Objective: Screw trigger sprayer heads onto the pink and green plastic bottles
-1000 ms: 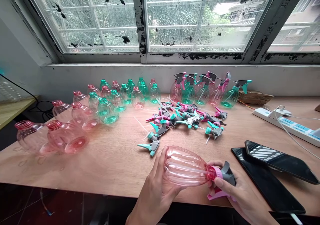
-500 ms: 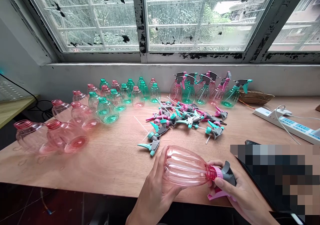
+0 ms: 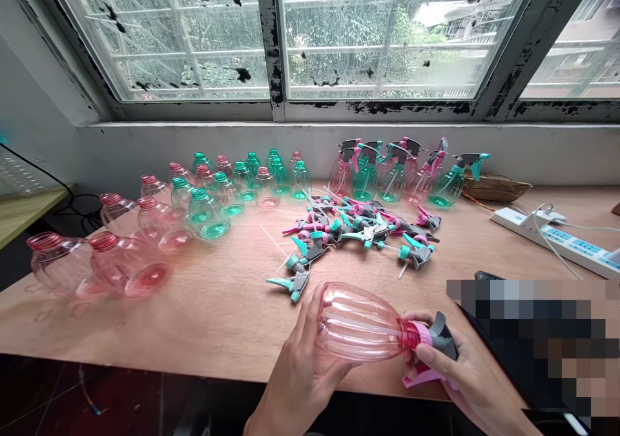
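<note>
A clear pink ribbed bottle (image 3: 361, 323) lies sideways in the air above the table's front edge, its neck pointing right. My left hand (image 3: 300, 365) is closed around its base end. At the neck, my right hand (image 3: 448, 368) grips a grey and pink spray head (image 3: 443, 336), thumb and fingers around its pink collar. The collar sits against the bottle's red threaded neck, and some thread still shows. Beyond my hands lies a loose pile of spray heads (image 3: 368, 226) in grey, pink and teal, with thin clear tubes.
Open-necked pink bottles (image 3: 130, 265) and green bottles (image 3: 209, 215) stand at the left and back. Several bottles with spray heads (image 3: 365, 181) stand by the wall. A white power strip (image 3: 562, 239) and a dark, partly pixelated flat device (image 3: 504, 332) lie on the right.
</note>
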### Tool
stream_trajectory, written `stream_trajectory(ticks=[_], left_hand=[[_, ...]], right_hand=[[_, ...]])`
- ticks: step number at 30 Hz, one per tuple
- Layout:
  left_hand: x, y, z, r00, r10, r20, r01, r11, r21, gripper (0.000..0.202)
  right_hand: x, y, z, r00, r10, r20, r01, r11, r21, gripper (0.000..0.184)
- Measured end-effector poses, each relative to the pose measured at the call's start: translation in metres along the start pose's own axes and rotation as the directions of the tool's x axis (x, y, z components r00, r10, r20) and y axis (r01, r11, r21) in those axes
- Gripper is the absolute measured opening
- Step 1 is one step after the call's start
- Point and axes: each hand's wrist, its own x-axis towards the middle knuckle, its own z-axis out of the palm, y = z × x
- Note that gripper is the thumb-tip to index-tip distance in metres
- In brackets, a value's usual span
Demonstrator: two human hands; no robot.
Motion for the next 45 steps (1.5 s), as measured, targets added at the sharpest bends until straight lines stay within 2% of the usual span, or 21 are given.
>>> stream_trajectory(ticks=[12,36,45], left_hand=[[0.0001,0.0,-0.0003,0.999,-0.038,0.009,0.038,0.999,-0.012,0.092],[0.0001,-0.0008,-0.0001,1.0,-0.021,0.01,0.021,1.0,-0.012,0.093],[-0.0006,0.0023,0.0,0.999,-0.053,0.001,0.053,0.998,-0.027,0.092]], right_hand=[[-0.0006,-0.0003,0.0016,1.0,-0.002,-0.018,0.002,1.0,0.009,0.044],[-0.0006,-0.0006,0.0006,1.0,0.01,-0.013,-0.01,1.0,0.0,0.044],[0.0003,0.0006,0.0001,1.0,-0.002,0.002,0.002,1.0,0.011,0.041]])
